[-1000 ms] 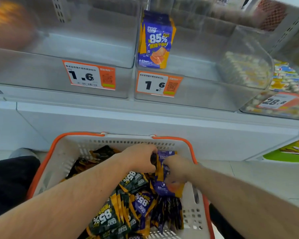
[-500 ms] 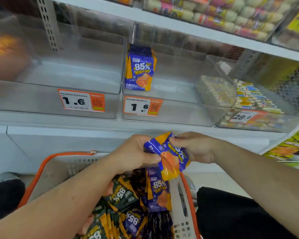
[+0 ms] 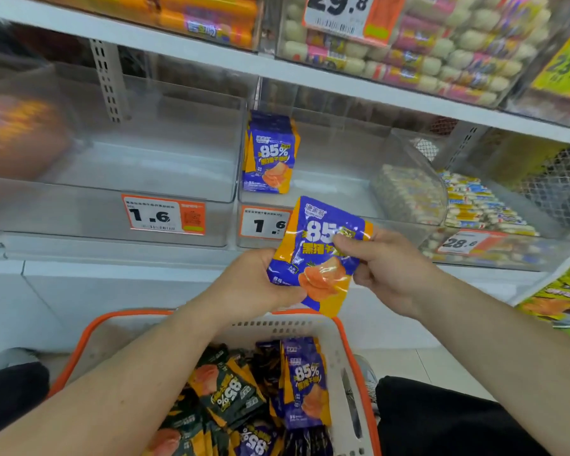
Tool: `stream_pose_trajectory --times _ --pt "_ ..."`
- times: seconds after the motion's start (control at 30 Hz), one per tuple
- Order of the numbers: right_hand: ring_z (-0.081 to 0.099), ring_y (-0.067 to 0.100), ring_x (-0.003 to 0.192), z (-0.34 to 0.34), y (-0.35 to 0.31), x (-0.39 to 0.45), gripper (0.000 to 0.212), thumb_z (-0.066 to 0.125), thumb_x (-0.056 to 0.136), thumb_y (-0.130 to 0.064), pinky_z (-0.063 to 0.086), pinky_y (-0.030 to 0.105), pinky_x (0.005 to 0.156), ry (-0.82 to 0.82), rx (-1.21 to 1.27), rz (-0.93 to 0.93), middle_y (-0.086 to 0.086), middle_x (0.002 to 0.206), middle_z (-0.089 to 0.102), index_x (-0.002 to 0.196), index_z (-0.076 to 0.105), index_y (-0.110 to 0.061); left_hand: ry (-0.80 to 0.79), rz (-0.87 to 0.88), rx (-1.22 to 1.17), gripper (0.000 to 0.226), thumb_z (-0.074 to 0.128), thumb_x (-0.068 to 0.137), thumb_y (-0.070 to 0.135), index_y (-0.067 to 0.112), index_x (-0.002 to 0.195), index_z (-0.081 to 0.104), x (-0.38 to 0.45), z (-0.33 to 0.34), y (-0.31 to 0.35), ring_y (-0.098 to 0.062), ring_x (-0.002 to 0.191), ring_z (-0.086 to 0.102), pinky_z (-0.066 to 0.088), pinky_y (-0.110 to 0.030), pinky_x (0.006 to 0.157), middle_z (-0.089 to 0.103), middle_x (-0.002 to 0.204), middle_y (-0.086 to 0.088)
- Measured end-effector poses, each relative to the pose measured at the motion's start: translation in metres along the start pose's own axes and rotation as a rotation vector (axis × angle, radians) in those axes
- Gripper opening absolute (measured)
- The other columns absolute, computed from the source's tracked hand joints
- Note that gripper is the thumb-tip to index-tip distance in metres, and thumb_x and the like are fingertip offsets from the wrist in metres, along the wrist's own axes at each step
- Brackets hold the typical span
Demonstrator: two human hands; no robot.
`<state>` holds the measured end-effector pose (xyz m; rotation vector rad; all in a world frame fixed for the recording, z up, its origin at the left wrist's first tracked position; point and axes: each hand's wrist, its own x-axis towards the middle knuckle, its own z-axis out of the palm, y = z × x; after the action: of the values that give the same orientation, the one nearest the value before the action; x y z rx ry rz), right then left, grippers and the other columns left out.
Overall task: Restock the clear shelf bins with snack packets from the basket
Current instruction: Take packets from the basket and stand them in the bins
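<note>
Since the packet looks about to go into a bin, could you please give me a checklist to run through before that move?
1. Blue packet held by both the left hand and right hand: ok.
2. Matching blue packets already stand in the middle bin: ok.
3. Free room in that bin beside them: ok.
4. Packet's front faces the person: ok.
5. More stock in the basket: ok.
6. Packet seal intact: cannot tell.

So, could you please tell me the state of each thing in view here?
Blue packet: held up above the basket by both hands.
Left hand: grips the packet's lower left edge.
Right hand: pinches its upper right edge.
Basket: holds many packets.
Middle bin: holds a few upright blue packets at its left.
Left bin: nothing visible inside.
</note>
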<state>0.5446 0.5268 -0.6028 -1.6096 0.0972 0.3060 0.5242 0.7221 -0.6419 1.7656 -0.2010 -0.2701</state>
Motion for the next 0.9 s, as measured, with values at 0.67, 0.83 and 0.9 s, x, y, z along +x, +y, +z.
stream_pose_trajectory --times 0.67,0.83,0.9 --pt "0.042 0.013 0.054 0.042 -0.083 0.164 0.014 0.067 0.092 -0.02 0.036 0.026 0.053 0.27 -0.421 -0.174 0.002 0.066 0.052 0.081 0.059 -0.018 0.677 0.108 1.215 0.032 0.038 0.095 0.047 0.02 0.098 0.054 0.063 -0.072 0.017 -0.031 0.088 0.064 0.03 -0.032 0.066 0.068 0.092 -0.008" --pt "0.048 0.01 0.047 0.058 -0.072 0.192 0.013 0.067 0.092 -0.017 0.038 0.024 0.052 0.213 -0.433 -0.142 0.0 0.067 0.054 0.082 0.059 -0.016 0.692 0.124 1.245 0.028 0.035 0.09 0.045 0.022 0.096 0.049 0.069 -0.072 0.014 -0.03 0.085 0.063 0.031 -0.031 0.065 0.068 0.09 -0.005" --pt "0.049 0.01 0.047 0.058 -0.067 0.2 0.016 0.069 0.091 -0.018 0.04 0.025 0.053 0.238 -0.434 -0.144 0.003 0.068 0.055 0.08 0.058 -0.015 0.702 0.152 1.228 0.024 0.035 0.09 0.045 0.024 0.092 0.044 0.069 -0.071 0.013 -0.03 0.084 0.063 0.031 -0.031 0.064 0.068 0.089 -0.005"
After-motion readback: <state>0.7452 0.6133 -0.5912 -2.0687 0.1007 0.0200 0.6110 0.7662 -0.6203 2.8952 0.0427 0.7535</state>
